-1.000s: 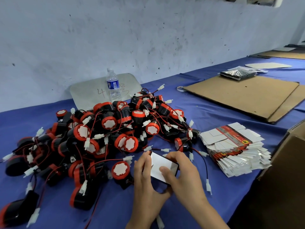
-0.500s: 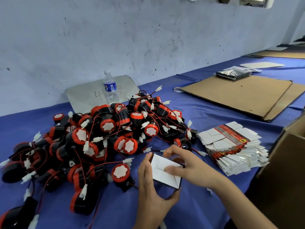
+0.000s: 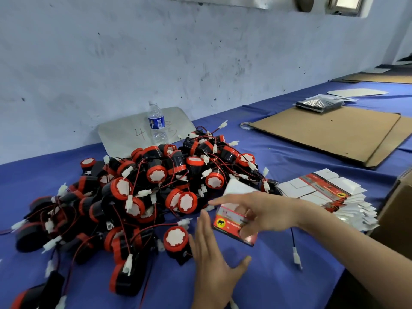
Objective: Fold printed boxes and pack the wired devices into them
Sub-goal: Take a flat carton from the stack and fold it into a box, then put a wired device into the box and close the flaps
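— Dozens of wired devices (image 3: 158, 173) are being kept in a heap on the blue table (image 3: 278, 161). Where is the box being held?

— The printed box (image 3: 229, 223) is being pinched between thumb and fingers of the right hand (image 3: 265, 210), just in front of the heap. The left hand (image 3: 211, 262) is being held flat beside it, fingers straight, nothing gripped.
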A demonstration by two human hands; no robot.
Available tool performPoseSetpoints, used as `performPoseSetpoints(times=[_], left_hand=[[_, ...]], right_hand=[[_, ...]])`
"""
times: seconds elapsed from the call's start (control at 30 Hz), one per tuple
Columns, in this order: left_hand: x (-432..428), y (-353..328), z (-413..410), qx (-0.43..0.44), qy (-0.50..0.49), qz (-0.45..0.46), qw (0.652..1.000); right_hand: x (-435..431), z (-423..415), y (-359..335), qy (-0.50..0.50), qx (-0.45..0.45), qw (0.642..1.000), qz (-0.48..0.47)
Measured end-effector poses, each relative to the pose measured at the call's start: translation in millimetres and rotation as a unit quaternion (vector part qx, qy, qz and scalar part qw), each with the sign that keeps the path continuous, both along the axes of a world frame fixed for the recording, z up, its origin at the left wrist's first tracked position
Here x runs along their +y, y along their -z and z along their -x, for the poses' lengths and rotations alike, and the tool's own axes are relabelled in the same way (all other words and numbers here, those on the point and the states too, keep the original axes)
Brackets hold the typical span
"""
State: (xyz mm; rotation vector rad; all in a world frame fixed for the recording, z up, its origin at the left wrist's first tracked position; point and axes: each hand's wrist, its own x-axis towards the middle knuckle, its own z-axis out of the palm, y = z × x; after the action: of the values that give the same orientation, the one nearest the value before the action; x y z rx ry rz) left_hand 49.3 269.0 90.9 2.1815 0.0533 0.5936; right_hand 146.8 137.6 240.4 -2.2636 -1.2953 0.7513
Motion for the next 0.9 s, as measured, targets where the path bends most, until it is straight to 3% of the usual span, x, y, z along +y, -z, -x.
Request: performPoseSetpoints(times=[0.1,0.17,0.27,0.3,0.4,0.43,0.5,0.6,0.67,0.77,0.83,0.9], left_hand=[[4.4,2.1,-0.6,0.051,0.059,0.107,0.991],[6.8,3.0,-1.5,0.037,0.051,0.182,0.981],[13.1,1.3,-2.1,0.046,0.031,0.149,0.987],[14.1,3.3,-3.0,0.052,0.029,0.135,0.989],[10.8,3.0,-2.6,0.067,0.022,0.093,0.993],[9.7,3.2,-2.6,0.073,0.021,0.086,0.993],[8.4,1.1,-2.3,0.086,0.019,0.071,0.994],[8.8,-0.2,-2.3,0.102,0.011,0.052,0.993],[8.2,-1.4,-3.0,0.116,0.002,0.050,0.992],[7.4,-2.9,-3.6,0.120,0.001,0.041,0.992],[7.6,-1.9,-3.6,0.107,0.006,0.052,0.993],[8.8,-0.4,-3.5,0.102,0.014,0.058,0.993]], right_hand=[[-0.2,1.6,25.7,-0.051,-0.207,0.973,0.088],[16.1,4.9,27.8,-0.084,-0.207,0.968,0.112],[9.0,7.4,21.3,-0.061,-0.142,0.982,0.104],[13.3,5.8,12.3,-0.040,-0.133,0.988,0.063],[43.0,-9.2,-6.7,0.062,-0.227,0.966,-0.111],[56.1,-14.2,-7.1,0.084,-0.270,0.951,-0.126],[84.0,-25.3,0.0,0.082,-0.334,0.938,-0.049],[121.7,-42.8,21.0,0.065,-0.283,0.944,0.158],[134.1,-50.1,30.8,0.038,-0.290,0.935,0.201],[131.3,-62.5,32.9,0.037,-0.271,0.957,0.099],[113.6,-64.7,24.4,0.098,-0.137,0.985,-0.037],[89.1,-60.1,10.3,0.155,0.014,0.974,-0.162]])
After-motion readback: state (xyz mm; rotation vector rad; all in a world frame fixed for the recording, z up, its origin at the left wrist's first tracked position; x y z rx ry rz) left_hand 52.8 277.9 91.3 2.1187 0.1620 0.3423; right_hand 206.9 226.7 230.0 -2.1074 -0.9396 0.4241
